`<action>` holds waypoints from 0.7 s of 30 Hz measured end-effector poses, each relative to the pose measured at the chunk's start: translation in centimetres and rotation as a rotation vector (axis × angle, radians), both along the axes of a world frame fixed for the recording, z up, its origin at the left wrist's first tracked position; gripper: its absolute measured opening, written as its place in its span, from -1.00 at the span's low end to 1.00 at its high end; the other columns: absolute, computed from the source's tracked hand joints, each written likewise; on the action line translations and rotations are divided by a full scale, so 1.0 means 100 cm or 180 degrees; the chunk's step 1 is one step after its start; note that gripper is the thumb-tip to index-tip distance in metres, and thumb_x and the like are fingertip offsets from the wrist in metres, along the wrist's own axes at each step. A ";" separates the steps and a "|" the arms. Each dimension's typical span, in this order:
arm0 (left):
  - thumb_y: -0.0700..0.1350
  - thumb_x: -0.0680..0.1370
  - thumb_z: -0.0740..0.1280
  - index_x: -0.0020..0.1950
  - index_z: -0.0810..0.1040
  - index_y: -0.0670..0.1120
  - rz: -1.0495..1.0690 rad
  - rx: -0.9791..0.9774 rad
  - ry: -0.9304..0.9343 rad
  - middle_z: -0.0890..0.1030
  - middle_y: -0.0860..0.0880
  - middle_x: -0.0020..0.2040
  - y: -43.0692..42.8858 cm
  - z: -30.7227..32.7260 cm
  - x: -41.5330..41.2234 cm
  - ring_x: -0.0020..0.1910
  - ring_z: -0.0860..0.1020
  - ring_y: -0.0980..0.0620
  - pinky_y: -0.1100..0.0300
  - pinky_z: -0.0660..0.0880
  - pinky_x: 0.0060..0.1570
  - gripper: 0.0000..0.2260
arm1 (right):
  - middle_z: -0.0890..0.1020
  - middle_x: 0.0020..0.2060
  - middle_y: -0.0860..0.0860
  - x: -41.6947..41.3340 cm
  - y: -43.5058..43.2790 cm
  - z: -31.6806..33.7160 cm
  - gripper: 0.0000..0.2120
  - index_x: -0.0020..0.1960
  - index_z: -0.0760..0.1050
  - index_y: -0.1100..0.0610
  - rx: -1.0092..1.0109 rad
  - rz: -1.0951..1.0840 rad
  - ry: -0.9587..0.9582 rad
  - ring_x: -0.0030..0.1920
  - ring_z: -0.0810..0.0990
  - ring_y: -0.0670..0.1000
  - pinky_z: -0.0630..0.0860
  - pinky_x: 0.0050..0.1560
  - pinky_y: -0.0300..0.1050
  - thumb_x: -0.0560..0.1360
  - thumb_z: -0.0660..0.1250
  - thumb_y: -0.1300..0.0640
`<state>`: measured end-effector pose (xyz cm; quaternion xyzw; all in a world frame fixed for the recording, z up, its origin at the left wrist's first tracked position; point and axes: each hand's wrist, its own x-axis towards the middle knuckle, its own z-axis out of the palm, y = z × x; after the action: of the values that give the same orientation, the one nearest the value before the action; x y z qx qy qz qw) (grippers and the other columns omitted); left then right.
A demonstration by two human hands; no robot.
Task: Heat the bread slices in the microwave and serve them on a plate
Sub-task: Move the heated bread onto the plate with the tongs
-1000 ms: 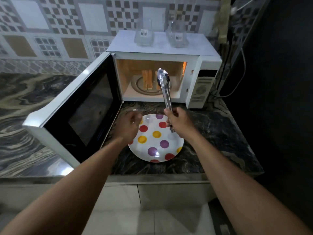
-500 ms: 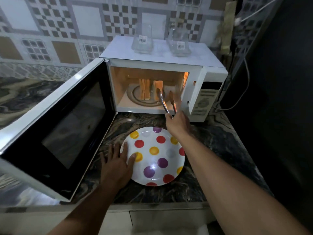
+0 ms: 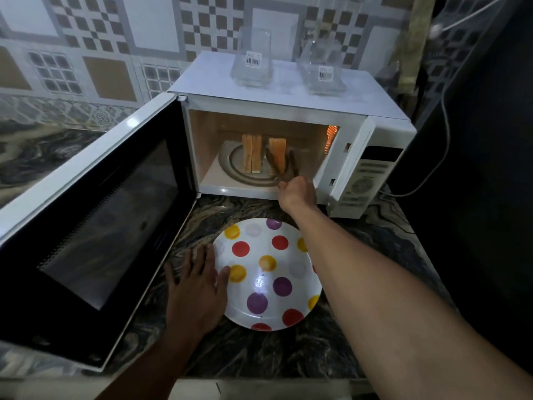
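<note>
Marble counter (image 3: 360, 235), left hand (image 3: 196, 290) flat against plate (image 3: 300, 298), right hand (image 3: 297, 193) grasping tongs (image 3: 277, 166), barcodes (image 3: 253, 58) illegible

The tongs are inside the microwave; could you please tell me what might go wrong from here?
The lone bread slice stands on edge between the arms of the tongs held by the right hand; a clumsy squeeze could topple it into the neighbouring slices. Carried out, it might slip before reaching the plate, which the left hand steadies.

The kitchen is dim, nearly black on the right of the picture. Warm orange light glows inside the open white microwave (image 3: 288, 96). A white glare spot shines on the round dotted plate (image 3: 297, 301).
</note>
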<state>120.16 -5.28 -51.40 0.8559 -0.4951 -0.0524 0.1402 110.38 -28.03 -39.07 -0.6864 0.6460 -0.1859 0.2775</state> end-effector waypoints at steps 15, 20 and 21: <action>0.31 0.58 -0.27 0.66 0.02 0.01 0.0047 -0.0037 0.0021 0.11 0.01 0.64 0.001 0.002 -0.001 0.63 0.01 -0.03 -0.21 -0.22 0.54 -0.29 | 0.62 -0.04 0.10 0.007 -0.016 -0.003 -0.79 0.14 0.56 0.17 -0.0148 0.0060 0.0454 -0.06 0.58 0.13 0.45 -0.19 -0.05 0.66 0.20 0.10; 0.32 0.56 -0.31 0.66 0.00 0.02 0.0049 -0.0035 0.0001 0.09 0.01 0.65 0.001 0.002 -0.001 0.63 -0.01 -0.02 -0.19 -0.24 0.54 -0.27 | 0.63 0.05 0.15 -0.002 -0.012 0.000 -0.73 0.17 0.54 0.19 -0.0183 0.0076 0.0414 0.07 0.60 0.19 0.43 -0.11 -0.04 0.67 0.18 0.05; 0.32 0.56 -0.31 0.66 0.00 0.01 0.0050 -0.0037 0.0008 0.09 0.01 0.65 0.002 0.002 -0.001 0.63 -0.02 -0.02 -0.19 -0.24 0.54 -0.27 | 0.63 0.05 0.16 -0.005 -0.010 0.001 -0.72 0.17 0.53 0.19 -0.0182 0.0069 0.0399 0.07 0.60 0.19 0.43 -0.12 -0.03 0.67 0.18 0.02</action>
<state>120.05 -5.12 -51.16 0.8589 -0.4884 -0.0495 0.1462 109.89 -29.08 -39.00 -0.7112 0.6491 -0.1580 0.2188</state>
